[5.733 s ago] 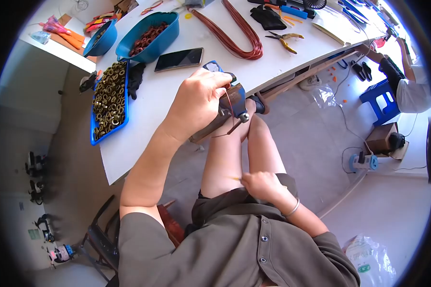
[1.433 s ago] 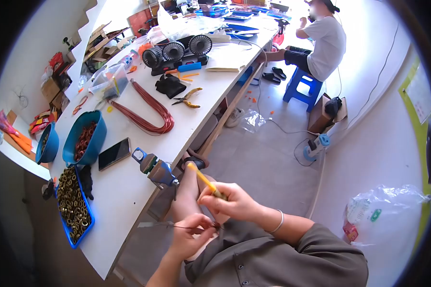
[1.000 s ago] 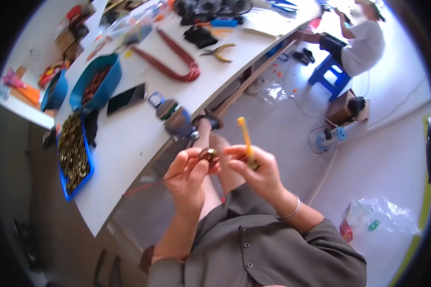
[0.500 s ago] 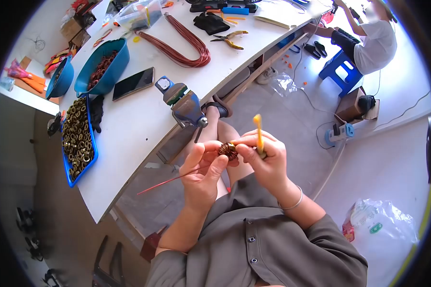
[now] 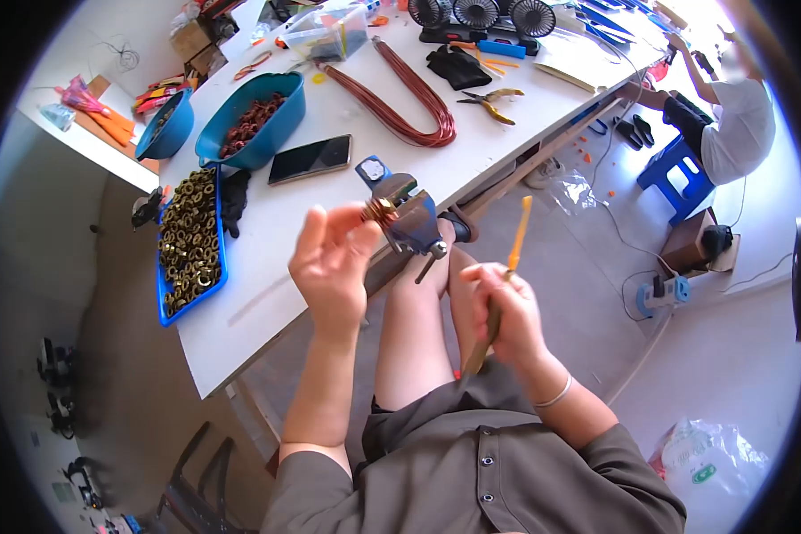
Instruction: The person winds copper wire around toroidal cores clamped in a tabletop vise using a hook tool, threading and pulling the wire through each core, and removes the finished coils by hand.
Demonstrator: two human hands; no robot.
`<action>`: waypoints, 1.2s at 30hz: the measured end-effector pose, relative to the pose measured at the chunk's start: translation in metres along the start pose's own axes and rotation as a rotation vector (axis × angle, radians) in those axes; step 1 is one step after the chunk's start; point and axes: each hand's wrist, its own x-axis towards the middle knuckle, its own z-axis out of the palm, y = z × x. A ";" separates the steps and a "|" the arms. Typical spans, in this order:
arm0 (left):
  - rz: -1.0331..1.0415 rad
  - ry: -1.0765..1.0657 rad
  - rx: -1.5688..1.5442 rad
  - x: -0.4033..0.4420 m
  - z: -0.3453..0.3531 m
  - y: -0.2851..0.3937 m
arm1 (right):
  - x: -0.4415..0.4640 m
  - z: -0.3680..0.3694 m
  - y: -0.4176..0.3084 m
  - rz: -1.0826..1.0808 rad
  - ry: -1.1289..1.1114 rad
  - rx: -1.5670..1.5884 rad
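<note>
Beside the vise (image 5: pixel 411 222) on the table's edge, my left hand (image 5: pixel 334 262) holds a small ring wound with copper wire (image 5: pixel 380 212) between thumb and fingers. The ring is close against the vise jaws; whether it touches them is unclear. Over my lap, my right hand (image 5: pixel 507 311) is closed around a yellow-tipped tool (image 5: pixel 519 236), its tip up and its dark end pointing down. A bundle of red-brown wire (image 5: pixel 400 102) lies on the table, with yellow-handled pliers (image 5: pixel 489 104) to its right.
On the white table (image 5: pixel 240 329) are a blue tray of rings (image 5: pixel 191 240), a teal basin of wound pieces (image 5: pixel 254 125), a phone (image 5: pixel 310 159), a black glove (image 5: pixel 458 67) and fans (image 5: pixel 476 13). A co-worker (image 5: pixel 739 125) sits on a blue stool (image 5: pixel 676 178) at the right.
My left hand has carried the wound ring from above my lap up to the vise. My right hand has parted from it, still gripping the tool. The view has shifted, so the table appears further right.
</note>
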 end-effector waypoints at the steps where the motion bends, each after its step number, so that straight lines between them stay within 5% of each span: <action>1: -0.008 0.007 -0.012 0.011 -0.006 -0.009 | 0.006 0.003 0.011 0.068 -0.126 0.104; 7: -0.193 0.002 0.063 0.019 -0.007 -0.032 | 0.018 0.013 0.035 0.562 -0.247 0.459; 10: -0.205 0.010 0.146 0.021 -0.010 -0.034 | 0.028 0.012 0.024 0.538 -0.101 0.384; 12: -0.090 -0.084 0.332 0.023 -0.012 -0.032 | 0.039 0.007 0.017 0.351 0.086 0.343; 15: 0.033 -0.167 0.459 0.028 -0.013 -0.030 | 0.042 0.018 -0.011 -0.156 0.034 0.155; 20: -0.008 -0.149 0.460 0.027 -0.010 -0.029 | 0.034 0.036 -0.017 -0.370 -0.133 -0.572; 23: 0.010 -0.169 0.516 0.032 -0.009 -0.024 | 0.042 0.031 -0.014 -0.534 -0.089 -0.221; 27: 0.191 -0.285 0.651 0.041 -0.007 -0.021 | 0.045 0.009 -0.002 -0.704 0.023 -0.649; 34: 0.154 -0.279 0.554 0.040 -0.008 -0.023 | 0.039 0.006 0.045 -0.392 0.056 -0.586; 36: 0.151 -0.271 0.533 0.040 -0.009 -0.026 | 0.025 0.023 0.053 -0.186 -0.086 -0.420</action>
